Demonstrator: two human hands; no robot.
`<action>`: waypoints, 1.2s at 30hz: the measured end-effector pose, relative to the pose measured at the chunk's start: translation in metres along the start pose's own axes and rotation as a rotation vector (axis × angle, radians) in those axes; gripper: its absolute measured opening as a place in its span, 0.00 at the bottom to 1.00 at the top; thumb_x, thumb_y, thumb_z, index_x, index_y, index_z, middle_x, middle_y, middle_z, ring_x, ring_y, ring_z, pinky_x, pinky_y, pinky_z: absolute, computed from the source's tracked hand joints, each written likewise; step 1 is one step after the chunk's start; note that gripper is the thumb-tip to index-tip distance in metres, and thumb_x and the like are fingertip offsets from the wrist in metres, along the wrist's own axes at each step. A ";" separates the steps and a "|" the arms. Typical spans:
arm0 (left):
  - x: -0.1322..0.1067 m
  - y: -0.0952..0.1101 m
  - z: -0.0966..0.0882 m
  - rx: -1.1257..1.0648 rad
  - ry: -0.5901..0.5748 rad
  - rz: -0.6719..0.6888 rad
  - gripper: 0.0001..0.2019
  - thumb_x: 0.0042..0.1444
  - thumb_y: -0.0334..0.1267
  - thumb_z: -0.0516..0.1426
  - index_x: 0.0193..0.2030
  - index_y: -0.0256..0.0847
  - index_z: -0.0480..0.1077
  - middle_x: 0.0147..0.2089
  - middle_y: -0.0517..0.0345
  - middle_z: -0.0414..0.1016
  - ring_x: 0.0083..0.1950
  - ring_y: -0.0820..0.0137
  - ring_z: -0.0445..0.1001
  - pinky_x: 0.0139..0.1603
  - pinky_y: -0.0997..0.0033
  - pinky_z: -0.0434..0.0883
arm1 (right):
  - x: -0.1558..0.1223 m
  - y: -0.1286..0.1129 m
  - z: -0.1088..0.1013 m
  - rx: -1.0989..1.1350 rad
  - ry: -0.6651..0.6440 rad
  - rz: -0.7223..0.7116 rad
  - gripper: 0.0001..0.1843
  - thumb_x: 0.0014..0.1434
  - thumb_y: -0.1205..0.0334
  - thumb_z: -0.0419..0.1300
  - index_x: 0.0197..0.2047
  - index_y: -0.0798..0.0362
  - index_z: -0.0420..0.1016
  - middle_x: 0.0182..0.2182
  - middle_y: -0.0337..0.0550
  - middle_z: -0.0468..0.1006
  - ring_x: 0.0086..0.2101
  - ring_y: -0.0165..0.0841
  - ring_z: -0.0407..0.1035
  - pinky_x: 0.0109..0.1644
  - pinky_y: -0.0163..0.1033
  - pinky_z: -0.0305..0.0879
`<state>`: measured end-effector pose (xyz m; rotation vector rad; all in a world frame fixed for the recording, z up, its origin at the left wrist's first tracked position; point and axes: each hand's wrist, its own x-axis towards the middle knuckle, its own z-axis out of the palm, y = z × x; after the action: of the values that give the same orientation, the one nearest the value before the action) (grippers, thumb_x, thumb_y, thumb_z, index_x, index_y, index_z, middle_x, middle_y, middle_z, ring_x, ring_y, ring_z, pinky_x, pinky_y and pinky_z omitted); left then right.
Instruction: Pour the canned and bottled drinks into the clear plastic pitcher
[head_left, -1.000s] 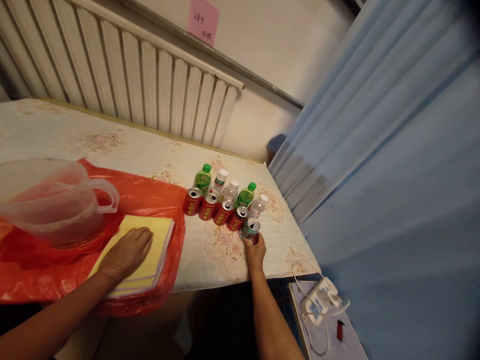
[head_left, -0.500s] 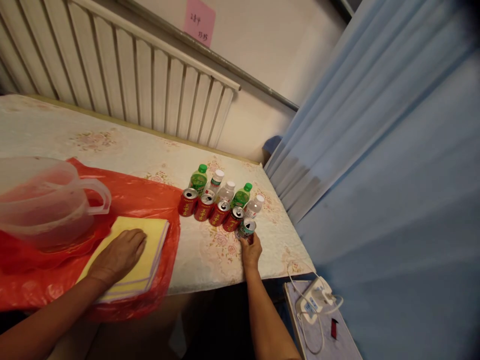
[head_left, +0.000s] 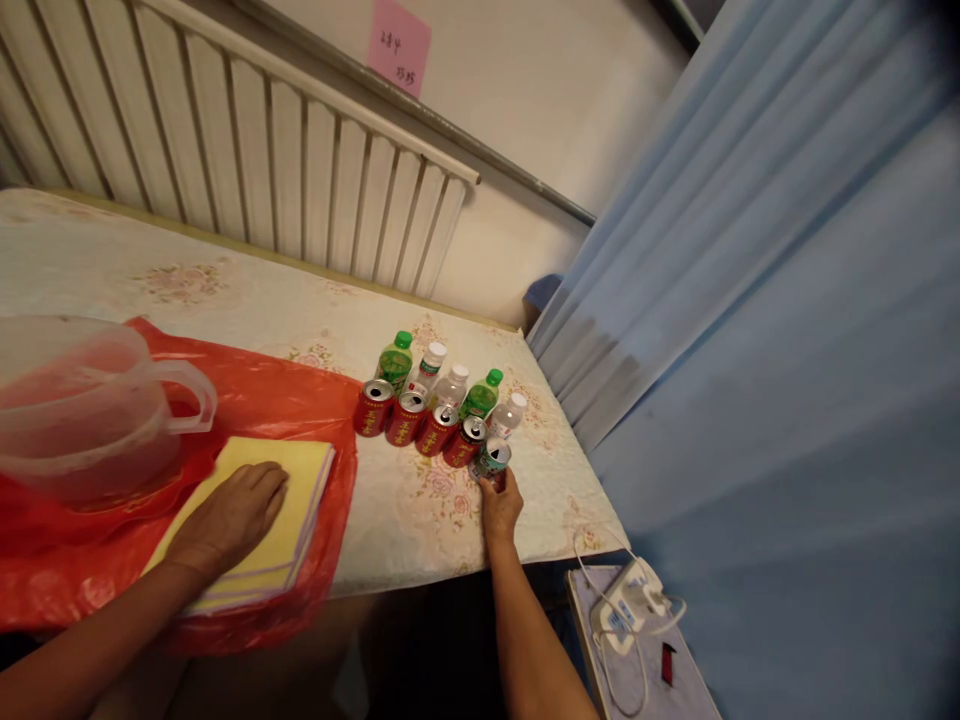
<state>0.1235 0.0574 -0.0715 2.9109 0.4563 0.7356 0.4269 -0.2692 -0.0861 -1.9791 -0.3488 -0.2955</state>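
Observation:
My left hand (head_left: pixel 236 518) lies palm down on a folded yellow cloth (head_left: pixel 307 475) with purple edging, its fingers loosely laid over it. At the right end of a row, my right hand (head_left: pixel 501 508) has thumb and fingers around the lower part of a teal-and-white drink can (head_left: pixel 493 458). Beside that can stand several red drink cans (head_left: pixel 405 425), upright with their tops opened. Behind the cans is a row of plastic bottles: green ones (head_left: pixel 481 398) with green caps and clear ones (head_left: pixel 509 416) with white caps.
A clear plastic basin-like jug (head_left: pixel 90 440) with a handle stands on a red plastic sheet (head_left: pixel 255 375) at the left. The floral tablecloth (head_left: pixel 247 320) covers the table. A blue curtain (head_left: pixel 712 350) hangs at the right, above a side stand with a white power strip (head_left: pixel 630 600) and cord.
Almost nothing differs. The view has shifted very slightly; both hands keep their places on the cloth and at the teal-and-white can.

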 end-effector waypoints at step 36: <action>-0.008 0.022 -0.014 0.017 -0.075 -0.092 0.10 0.64 0.29 0.49 0.40 0.40 0.72 0.44 0.47 0.74 0.48 0.59 0.69 0.52 0.57 0.68 | -0.017 -0.001 -0.012 -0.202 0.038 0.051 0.32 0.51 0.46 0.54 0.52 0.60 0.75 0.37 0.57 0.83 0.36 0.47 0.76 0.43 0.45 0.68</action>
<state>0.1160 0.0341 -0.0586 2.8984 0.5859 0.6114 0.4099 -0.2815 -0.0871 -2.1739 -0.2513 -0.3468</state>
